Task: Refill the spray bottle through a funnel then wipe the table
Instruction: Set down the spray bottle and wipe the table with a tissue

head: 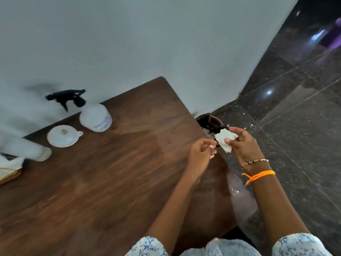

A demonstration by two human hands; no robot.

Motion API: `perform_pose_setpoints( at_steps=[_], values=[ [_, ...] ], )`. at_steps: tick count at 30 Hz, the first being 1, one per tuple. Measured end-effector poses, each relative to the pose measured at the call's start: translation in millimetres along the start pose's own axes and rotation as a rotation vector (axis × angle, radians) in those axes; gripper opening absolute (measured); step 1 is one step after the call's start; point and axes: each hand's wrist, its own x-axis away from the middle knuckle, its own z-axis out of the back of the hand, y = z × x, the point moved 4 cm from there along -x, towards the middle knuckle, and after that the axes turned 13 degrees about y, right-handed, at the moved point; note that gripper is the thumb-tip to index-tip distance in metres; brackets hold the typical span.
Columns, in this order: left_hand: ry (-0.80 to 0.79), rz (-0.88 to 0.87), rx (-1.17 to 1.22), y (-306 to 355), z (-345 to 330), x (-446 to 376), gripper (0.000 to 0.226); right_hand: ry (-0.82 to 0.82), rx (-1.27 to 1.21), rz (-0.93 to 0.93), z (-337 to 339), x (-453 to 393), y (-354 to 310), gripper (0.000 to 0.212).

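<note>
Pale grey wall (129,34) behind; dark speckled stone floor (295,108) to the right, glossy with light spots. Small dark bin (208,120) on that floor just past the wooden edge, something pale inside. At far left, a tissue box (9,169) cut by the frame, beside a blurred white bottle (27,148) lying tilted.

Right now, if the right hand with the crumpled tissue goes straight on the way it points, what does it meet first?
Probably the small bin on the floor beside the table; the right hand holds the tissue just short of it, though depth is unclear.
</note>
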Motion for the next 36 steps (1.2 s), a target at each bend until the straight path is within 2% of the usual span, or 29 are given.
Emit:
perform_pose_setpoints(
  at_steps=[5,7,9,11,13,16,19,21,26,30,32,34,36],
  values=[
    [0.044,0.104,-0.060,-6.0,-84.9,-66.9,0.020,0.072,0.053,-0.133,21.6,-103.6,2.7,0.046],
    [0.076,0.219,-0.022,-11.6,-105.6,-92.2,0.020,0.091,0.071,-0.195,22.3,-133.0,6.5,0.049],
    [0.109,0.353,0.032,-19.9,-119.3,-117.2,0.019,0.080,0.087,-0.247,19.9,-161.0,13.3,0.039],
    [0.143,0.422,0.007,-31.4,-128.2,-144.2,0.019,0.031,0.121,-0.272,13.3,-186.6,21.8,0.030],
    [0.198,0.453,-0.047,-45.5,-135.0,-173.7,0.019,0.013,0.171,-0.267,6.0,-214.9,34.2,0.032],
    [0.266,0.489,-0.121,-70.4,-143.9,-218.8,0.018,0.047,0.238,-0.262,-0.7,-258.3,61.1,0.030],
    [0.299,0.528,-0.165,-97.6,-150.1,-258.0,0.016,0.071,0.282,-0.311,-4.1,-296.4,95.5,0.019],
    [0.324,0.565,-0.182,-117.2,-151.9,-279.5,0.017,0.095,0.313,-0.336,-4.1,-319.8,119.5,0.021],
    [0.283,0.731,-0.174,-174.6,-158.4,-314.2,0.025,0.081,0.331,-0.471,-5.9,-365.7,175.0,0.027],
    [0.325,0.774,-0.137,-204.4,-160.2,-332.1,0.024,0.070,0.300,-0.615,-17.1,-387.6,208.3,0.011],
    [0.338,0.780,-0.096,-212.3,-160.2,-341.8,0.020,0.081,0.250,-0.644,-23.7,-398.8,219.1,0.012],
    [0.335,0.777,-0.076,-217.9,-160.0,-352.4,0.022,0.094,0.222,-0.635,-27.4,-412.0,227.1,0.029],
    [0.347,0.775,-0.077,-220.7,-157.4,-361.3,0.024,0.082,0.226,-0.655,-28.9,-416.2,228.6,0.036]
  ],
)
